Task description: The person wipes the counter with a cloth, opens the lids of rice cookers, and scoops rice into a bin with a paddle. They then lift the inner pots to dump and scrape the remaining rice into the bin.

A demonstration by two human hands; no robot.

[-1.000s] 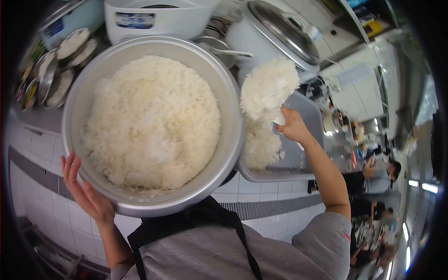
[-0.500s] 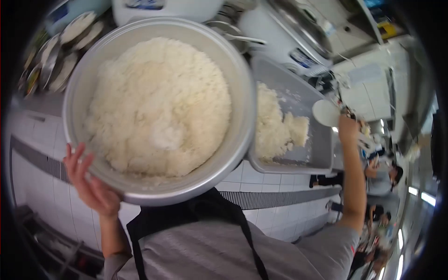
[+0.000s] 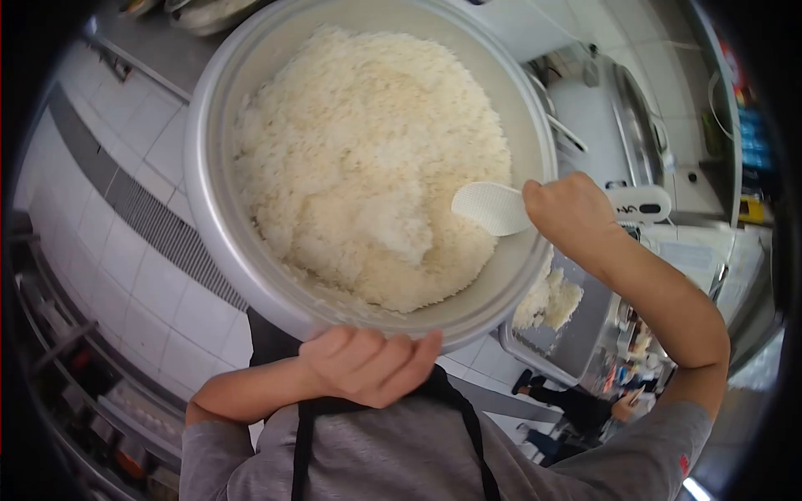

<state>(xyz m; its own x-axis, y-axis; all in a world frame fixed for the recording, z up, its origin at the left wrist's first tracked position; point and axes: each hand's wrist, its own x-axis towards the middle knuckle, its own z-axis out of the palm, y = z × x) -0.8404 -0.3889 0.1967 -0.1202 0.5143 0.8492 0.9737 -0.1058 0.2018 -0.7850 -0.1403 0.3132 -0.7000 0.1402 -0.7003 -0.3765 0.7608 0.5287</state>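
Observation:
A large round metal rice pot (image 3: 209,188) fills the middle of the view. White cooked rice (image 3: 359,150) is heaped inside, with a looser clump on its near side. My left hand (image 3: 368,363) is closed on the pot's near rim, its fingers curled along the edge. In my right hand (image 3: 572,213) is a white rice paddle (image 3: 489,207), gripped by its handle. The paddle's blade lies over the right side of the rice, and the handle end sticks out past my fist.
A grey plastic tub (image 3: 572,342) with rice in it stands to the right, partly hidden by the pot and my arm. Behind are a rice cooker (image 3: 597,117) and bowls (image 3: 213,12). A person (image 3: 585,409) stands farther off at lower right.
My right hand has brought the paddle from over the grey tub to the rice in the pot. My left hand has gone from the pot's left side to its near rim. The view has turned.

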